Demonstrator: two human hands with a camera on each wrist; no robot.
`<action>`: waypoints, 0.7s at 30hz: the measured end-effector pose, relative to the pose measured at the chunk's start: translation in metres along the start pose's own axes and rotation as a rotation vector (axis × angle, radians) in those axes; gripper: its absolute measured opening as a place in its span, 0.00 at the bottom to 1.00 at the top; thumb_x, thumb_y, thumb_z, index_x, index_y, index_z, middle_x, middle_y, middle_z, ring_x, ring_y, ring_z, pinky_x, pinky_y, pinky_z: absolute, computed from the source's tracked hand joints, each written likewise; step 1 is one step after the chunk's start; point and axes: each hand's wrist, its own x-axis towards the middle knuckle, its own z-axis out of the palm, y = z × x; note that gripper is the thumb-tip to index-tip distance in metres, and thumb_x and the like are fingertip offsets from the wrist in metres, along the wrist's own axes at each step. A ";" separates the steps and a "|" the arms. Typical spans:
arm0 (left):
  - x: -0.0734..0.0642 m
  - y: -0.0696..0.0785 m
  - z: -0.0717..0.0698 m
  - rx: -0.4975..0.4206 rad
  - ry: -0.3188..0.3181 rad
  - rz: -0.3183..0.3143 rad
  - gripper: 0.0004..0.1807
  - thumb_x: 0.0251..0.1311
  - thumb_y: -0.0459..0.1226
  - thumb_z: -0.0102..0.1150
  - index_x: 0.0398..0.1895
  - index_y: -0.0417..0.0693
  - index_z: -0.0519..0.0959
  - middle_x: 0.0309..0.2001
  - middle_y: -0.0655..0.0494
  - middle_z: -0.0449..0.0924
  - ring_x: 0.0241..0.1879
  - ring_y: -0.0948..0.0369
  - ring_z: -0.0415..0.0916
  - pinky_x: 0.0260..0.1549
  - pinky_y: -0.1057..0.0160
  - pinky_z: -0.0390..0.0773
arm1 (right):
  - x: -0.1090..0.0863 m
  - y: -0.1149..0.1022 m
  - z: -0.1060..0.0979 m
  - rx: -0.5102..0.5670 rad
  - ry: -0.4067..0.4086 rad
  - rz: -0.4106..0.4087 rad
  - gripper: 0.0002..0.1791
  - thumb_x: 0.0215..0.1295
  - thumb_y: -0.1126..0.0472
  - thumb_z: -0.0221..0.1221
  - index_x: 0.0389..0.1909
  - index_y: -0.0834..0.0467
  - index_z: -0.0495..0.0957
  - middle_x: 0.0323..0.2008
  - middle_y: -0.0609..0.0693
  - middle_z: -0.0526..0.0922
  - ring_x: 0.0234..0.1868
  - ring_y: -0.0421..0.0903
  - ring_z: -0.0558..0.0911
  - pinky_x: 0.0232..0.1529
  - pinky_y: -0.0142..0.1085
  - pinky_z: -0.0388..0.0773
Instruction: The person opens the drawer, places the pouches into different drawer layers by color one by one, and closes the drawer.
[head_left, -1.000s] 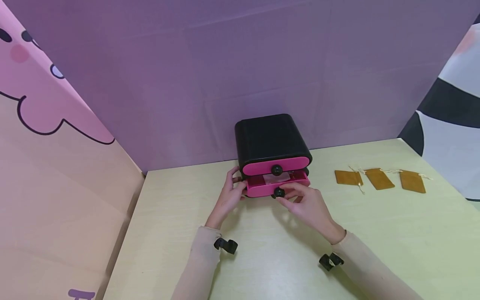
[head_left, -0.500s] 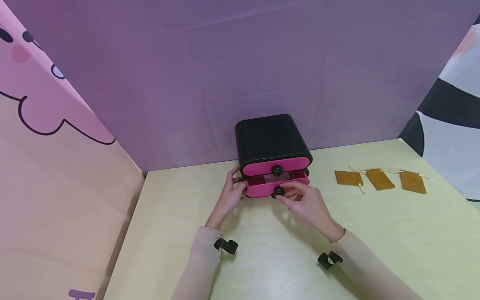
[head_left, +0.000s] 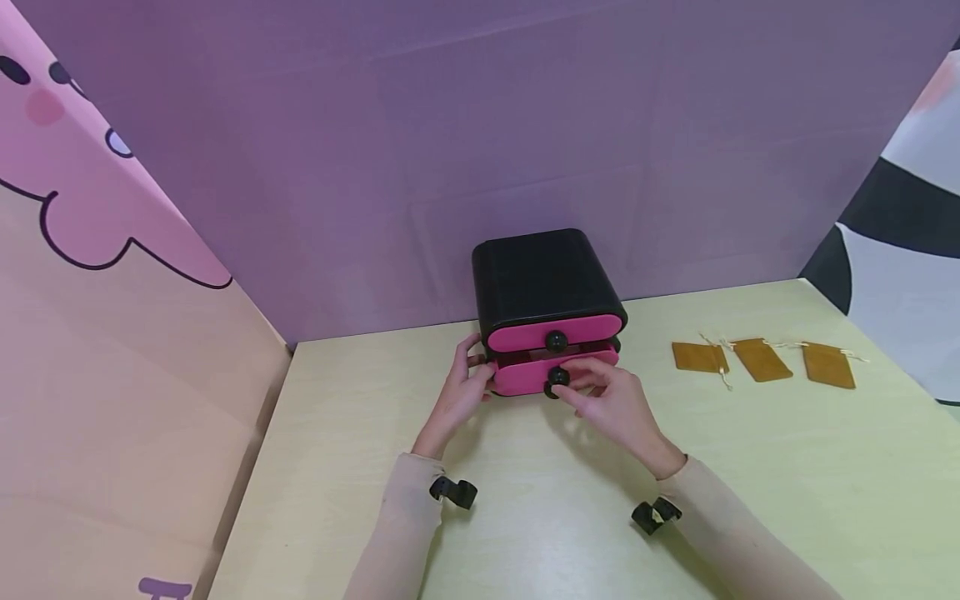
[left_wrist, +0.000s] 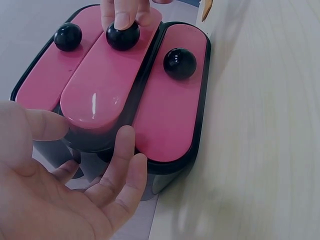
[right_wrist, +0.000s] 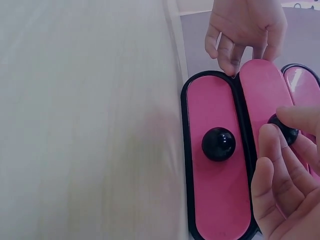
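Observation:
A black cabinet (head_left: 543,275) with pink drawers stands against the purple backdrop. Its middle drawer (head_left: 517,377) sticks out a little, with a narrow gap above it. My right hand (head_left: 618,408) pinches that drawer's round black knob (head_left: 558,377) between thumb and fingers. At the cabinet's left side, my left hand (head_left: 461,396) rests with loosely spread fingers against the side and front edge, as the left wrist view shows. The top drawer (left_wrist: 47,80) and the bottom drawer (left_wrist: 167,110) sit flush; the bottom one is mostly hidden in the head view.
Three brown drawstring pouches (head_left: 761,360) lie in a row on the pale wooden table (head_left: 525,508), right of the cabinet. A pink patterned panel (head_left: 112,250) borders the left side, and a black-and-white one (head_left: 915,250) the right.
The right hand has pushed the middle drawer inward, and the opening above it has narrowed. The left hand has stayed at the cabinet's side. The pouches have not moved.

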 end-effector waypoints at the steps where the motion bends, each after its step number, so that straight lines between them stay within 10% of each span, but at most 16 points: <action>1: 0.000 0.000 0.000 0.001 -0.002 0.002 0.34 0.79 0.40 0.45 0.85 0.55 0.52 0.72 0.38 0.69 0.50 0.49 0.86 0.54 0.44 0.84 | 0.001 0.000 0.001 0.000 0.003 0.000 0.18 0.64 0.59 0.75 0.52 0.58 0.87 0.37 0.55 0.93 0.22 0.41 0.86 0.30 0.31 0.80; 21: 0.000 0.001 0.000 -0.021 -0.004 -0.008 0.35 0.79 0.38 0.45 0.86 0.55 0.51 0.72 0.38 0.69 0.49 0.48 0.88 0.54 0.44 0.84 | 0.011 0.006 0.006 0.094 0.009 0.001 0.18 0.64 0.61 0.75 0.54 0.60 0.86 0.40 0.59 0.93 0.33 0.61 0.90 0.33 0.30 0.84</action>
